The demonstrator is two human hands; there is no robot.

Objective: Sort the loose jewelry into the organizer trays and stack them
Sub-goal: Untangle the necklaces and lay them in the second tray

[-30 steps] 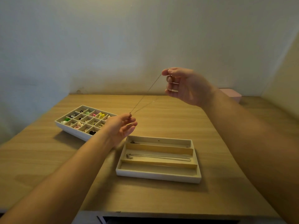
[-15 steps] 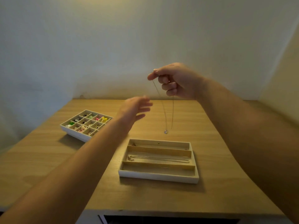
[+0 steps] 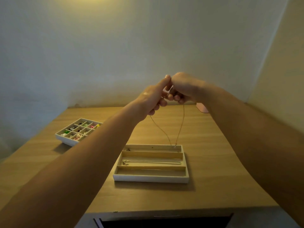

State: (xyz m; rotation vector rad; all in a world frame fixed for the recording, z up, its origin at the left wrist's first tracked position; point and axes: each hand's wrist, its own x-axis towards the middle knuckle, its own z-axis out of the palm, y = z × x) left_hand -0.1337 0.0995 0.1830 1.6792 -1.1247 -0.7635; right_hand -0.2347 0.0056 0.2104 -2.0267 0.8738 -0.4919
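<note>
A thin gold necklace chain hangs in a loop from both hands, high above the table. Its low end with a small pendant touches the far slot of the long-slot tray. My left hand and my right hand meet above the tray, each pinching the chain's upper part. A silver chain lies in the tray's middle slot. To the left stands a grid tray holding several small colourful pieces.
The wooden table runs back to a pale wall. A pink box sits at the far right, partly hidden by my right forearm. A dark drawer opening shows below the table's front edge.
My left hand rose from beside the chain and joined my right hand at the chain's top. The hanging loop dropped until its pendant reached the tray's far slot.
</note>
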